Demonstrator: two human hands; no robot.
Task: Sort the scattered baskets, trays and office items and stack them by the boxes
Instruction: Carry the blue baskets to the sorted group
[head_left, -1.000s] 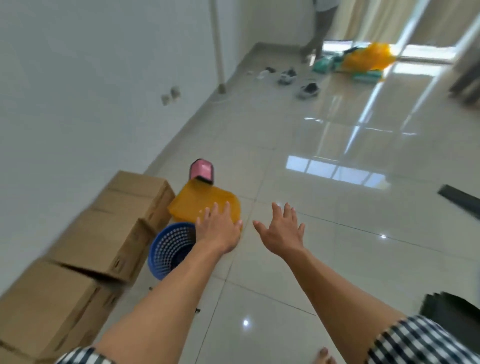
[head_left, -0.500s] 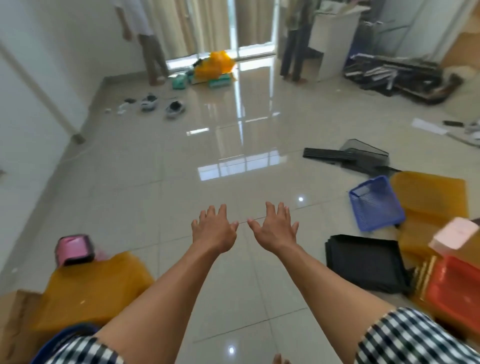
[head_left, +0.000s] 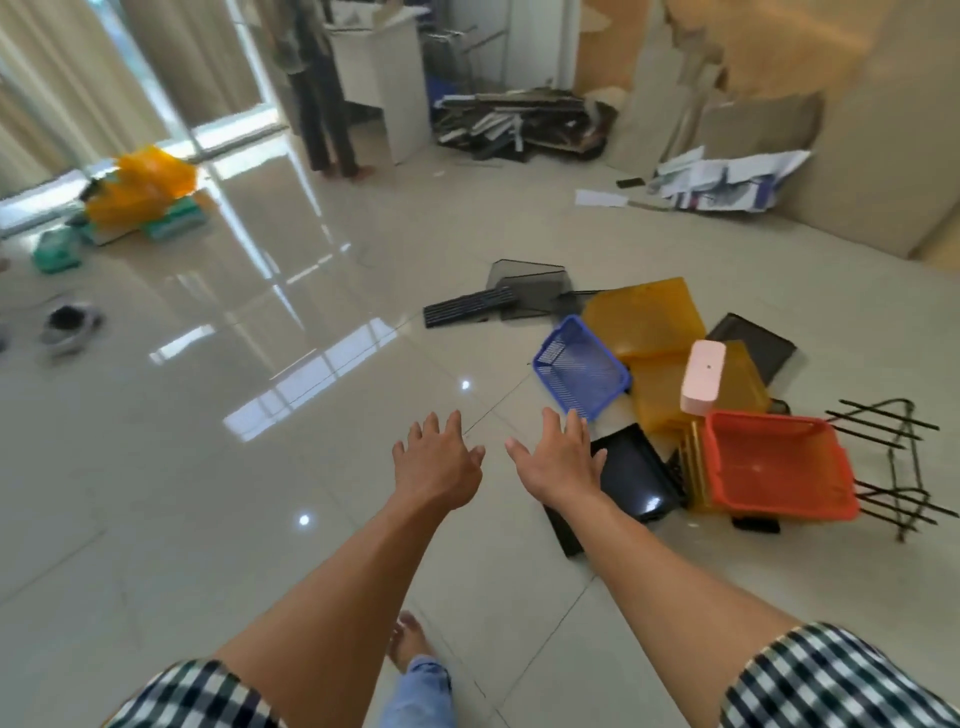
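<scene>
At the upper left of the frame a yellow bag (head_left: 143, 189) lies on green packs (head_left: 171, 223) by the window, with a grey shoe (head_left: 70, 325) on the glossy tile floor (head_left: 208, 467) below them. A standing person (head_left: 322, 104) is at top centre beside a white cabinet (head_left: 384, 78).

In the lower middle, the left hand (head_left: 434, 470) and the right hand (head_left: 558, 467) reach forward side by side, palms down, fingers spread and slack, grasping nothing; checked sleeves show at the bottom corners.

The scattered items lie right of centre. A black slatted piece (head_left: 467, 306) and a black mesh tray (head_left: 530, 291) lie flat at the far edge. Next comes a blue perforated basket (head_left: 582, 369), tilted against translucent amber trays (head_left: 644, 322). A pale pink box (head_left: 702, 376) rests on the amber trays (a small dark dot marks its upper face). A glossy black tray (head_left: 631, 478) lies just beyond the right hand's fingertips, partly covered by that wrist. Beside it sits an orange-red basket (head_left: 779, 467), open side up, and a black wire rack (head_left: 893, 462) at the right edge.

At the upper right, printed papers (head_left: 727, 182) lie against the wall; their print is too blurred to read.
</scene>
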